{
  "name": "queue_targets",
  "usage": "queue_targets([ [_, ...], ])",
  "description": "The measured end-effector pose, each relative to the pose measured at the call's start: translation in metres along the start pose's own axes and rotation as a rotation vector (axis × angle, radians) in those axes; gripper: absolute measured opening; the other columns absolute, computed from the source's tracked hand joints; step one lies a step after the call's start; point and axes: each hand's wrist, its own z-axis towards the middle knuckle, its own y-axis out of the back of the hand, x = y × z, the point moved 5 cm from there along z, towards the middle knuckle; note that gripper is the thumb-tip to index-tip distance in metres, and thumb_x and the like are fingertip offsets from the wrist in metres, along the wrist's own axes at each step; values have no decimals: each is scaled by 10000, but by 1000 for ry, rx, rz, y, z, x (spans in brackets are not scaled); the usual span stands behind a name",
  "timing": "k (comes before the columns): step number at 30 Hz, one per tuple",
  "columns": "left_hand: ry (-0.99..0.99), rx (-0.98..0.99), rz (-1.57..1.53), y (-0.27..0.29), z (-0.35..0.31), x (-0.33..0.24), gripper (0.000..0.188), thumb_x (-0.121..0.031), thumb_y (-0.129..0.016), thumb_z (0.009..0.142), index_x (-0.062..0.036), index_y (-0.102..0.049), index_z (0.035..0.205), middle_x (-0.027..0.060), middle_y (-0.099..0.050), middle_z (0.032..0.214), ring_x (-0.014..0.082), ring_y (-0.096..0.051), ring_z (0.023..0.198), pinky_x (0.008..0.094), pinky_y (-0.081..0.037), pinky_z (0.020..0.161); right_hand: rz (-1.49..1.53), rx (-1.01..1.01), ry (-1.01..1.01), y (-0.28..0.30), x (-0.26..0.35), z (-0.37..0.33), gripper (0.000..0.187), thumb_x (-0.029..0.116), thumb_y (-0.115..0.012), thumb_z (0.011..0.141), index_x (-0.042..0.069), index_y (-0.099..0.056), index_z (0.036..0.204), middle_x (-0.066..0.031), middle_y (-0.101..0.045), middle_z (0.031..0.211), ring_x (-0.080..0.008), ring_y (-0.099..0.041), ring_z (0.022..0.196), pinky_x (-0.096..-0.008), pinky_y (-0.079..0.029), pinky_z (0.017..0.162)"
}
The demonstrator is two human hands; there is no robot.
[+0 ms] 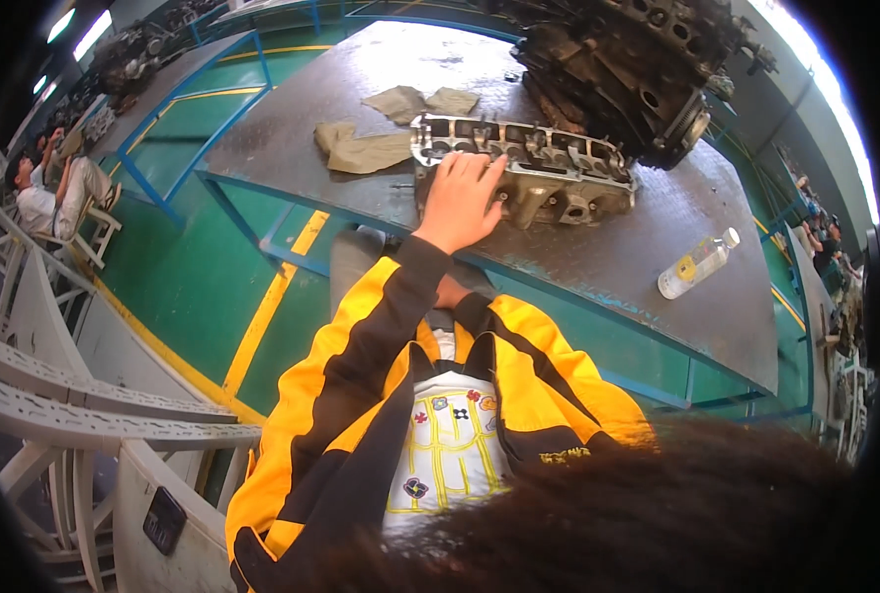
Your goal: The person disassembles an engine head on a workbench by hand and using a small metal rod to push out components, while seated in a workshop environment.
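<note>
The engine part (pixel 559 183), a long metal casting, lies on the tabletop (pixel 618 267) just inside the near edge, around the middle of that edge's length. Its long axis runs roughly along the near edge, though not quite parallel: the left end sits close to the edge, the right end farther in. The face with the row of recesses is turned up; the side with rounded ports faces the near edge.

The left hand (pixel 462 201) rests over the left end, fingers spread and pointing toward the far edge, touching the part without closing around it. The right hand (pixel 450 291) is mostly hidden below the near edge, so I cannot tell whether it grips anything.

Crumpled tan sheets (pixel 373 153) lie just beyond the left end. A large dark engine (pixel 628 74) stands toward the far right. A clear bottle (pixel 695 265) is near the right edge, cap pointing toward it.
</note>
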Motion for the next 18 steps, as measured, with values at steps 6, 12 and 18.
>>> queue_targets([
  [6, -5, -11, 3, 3, 2, 4, 677, -217, -733, 747, -85, -530, 1380, 134, -568, 1180, 311, -525, 1148, 460, -358, 1052, 124, 4, -174, 9, 20, -11, 442, 223, -632, 926, 88, -583, 1344, -165, -585, 1393, -343, -529, 1301, -403, -405, 1081],
  [12, -8, -35, 34, 1, 2, 4, 669, -199, -721, 767, -156, -527, 1406, 124, -584, 1136, 291, -537, 1109, 450, -351, 1059, 36, -41, -329, -9, -19, -15, 344, 214, -619, 890, 69, -668, 1198, -206, -678, 1180, -390, -634, 1106, -432, -491, 941],
  [18, -38, -20, 45, -3, 3, 3, 644, -235, -706, 793, -177, -529, 1410, 124, -587, 1186, 294, -534, 1155, 456, -340, 1064, -43, 15, -352, -21, -63, -17, 334, 217, -613, 868, 36, -674, 1141, -252, -675, 1097, -427, -637, 1038, -475, -501, 889],
])
